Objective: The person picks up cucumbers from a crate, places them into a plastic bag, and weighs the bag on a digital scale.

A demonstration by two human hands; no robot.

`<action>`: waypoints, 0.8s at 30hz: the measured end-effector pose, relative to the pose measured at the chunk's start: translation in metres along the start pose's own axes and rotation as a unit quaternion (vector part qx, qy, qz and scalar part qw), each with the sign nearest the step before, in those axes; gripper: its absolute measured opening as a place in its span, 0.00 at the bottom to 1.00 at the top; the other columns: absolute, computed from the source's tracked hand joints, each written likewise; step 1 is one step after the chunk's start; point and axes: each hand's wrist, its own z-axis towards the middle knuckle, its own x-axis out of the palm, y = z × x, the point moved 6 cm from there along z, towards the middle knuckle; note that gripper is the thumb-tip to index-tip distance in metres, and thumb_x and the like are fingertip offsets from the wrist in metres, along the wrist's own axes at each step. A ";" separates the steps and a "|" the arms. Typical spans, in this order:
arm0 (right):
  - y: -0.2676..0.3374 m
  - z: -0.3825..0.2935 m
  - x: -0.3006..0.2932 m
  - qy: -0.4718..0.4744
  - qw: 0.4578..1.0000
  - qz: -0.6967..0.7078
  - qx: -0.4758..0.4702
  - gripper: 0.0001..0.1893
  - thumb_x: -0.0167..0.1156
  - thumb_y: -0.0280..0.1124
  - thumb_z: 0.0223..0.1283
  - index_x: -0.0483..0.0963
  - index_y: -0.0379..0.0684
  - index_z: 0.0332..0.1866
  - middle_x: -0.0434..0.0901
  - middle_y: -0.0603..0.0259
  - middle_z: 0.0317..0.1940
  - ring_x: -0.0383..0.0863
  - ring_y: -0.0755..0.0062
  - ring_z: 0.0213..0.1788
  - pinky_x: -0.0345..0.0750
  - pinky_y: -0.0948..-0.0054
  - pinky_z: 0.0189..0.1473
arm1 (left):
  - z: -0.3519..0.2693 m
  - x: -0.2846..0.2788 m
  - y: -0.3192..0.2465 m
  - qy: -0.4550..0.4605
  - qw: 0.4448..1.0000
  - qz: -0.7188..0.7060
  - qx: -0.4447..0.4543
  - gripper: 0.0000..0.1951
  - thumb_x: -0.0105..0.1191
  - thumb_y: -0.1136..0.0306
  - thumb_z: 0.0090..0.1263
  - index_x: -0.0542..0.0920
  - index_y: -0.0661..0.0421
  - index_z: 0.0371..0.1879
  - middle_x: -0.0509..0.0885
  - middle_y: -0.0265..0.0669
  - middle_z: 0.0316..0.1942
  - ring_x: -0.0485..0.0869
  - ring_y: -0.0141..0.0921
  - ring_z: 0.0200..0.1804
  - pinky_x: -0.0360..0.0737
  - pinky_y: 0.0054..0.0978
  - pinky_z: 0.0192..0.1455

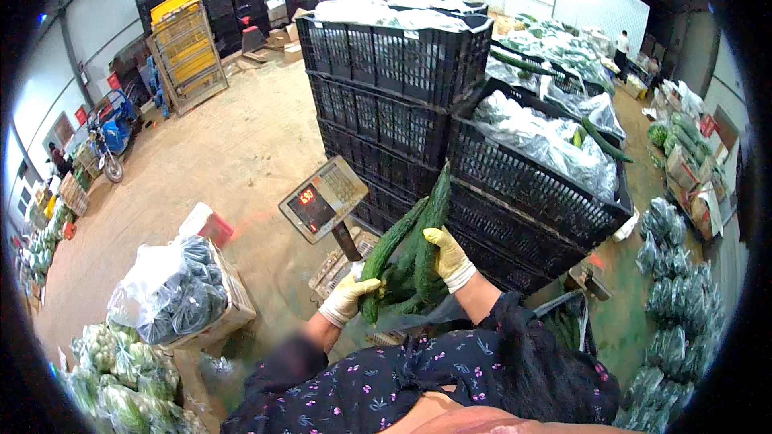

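Note:
Both of my hands wear pale yellow gloves and hold long, bumpy green cucumbers between them. My left hand (351,296) grips the lower end of one cucumber (392,241), which leans up to the right. Around another cucumber (433,223), pointing up past the fingers, my right hand (448,256) is closed. More cucumbers lie between the palms, partly hidden. Just beyond the hands stands a weighing scale, its tilted display head (324,199) lit with red digits on a dark post; its platform is mostly covered from view.
Stacked black plastic crates (386,96) rise in front. Another crate stack (531,181) at right holds plastic-wrapped produce. A pale crate (238,307) with bagged dark vegetables is at left, near bagged cauliflower (99,346). Bagged greens (684,295) line the right. A distant person (622,51) stands at back right.

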 end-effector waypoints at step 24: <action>-0.017 0.053 -0.042 -0.114 0.984 -0.038 0.133 0.10 0.52 0.28 0.59 0.74 0.39 0.44 0.80 0.56 0.34 0.79 0.61 0.35 0.77 0.57 0.41 | 0.000 0.003 -0.026 0.040 0.985 -0.158 0.048 0.29 0.53 0.66 0.61 0.63 0.63 0.62 0.75 0.47 0.54 0.78 0.44 0.54 0.75 0.43 0.58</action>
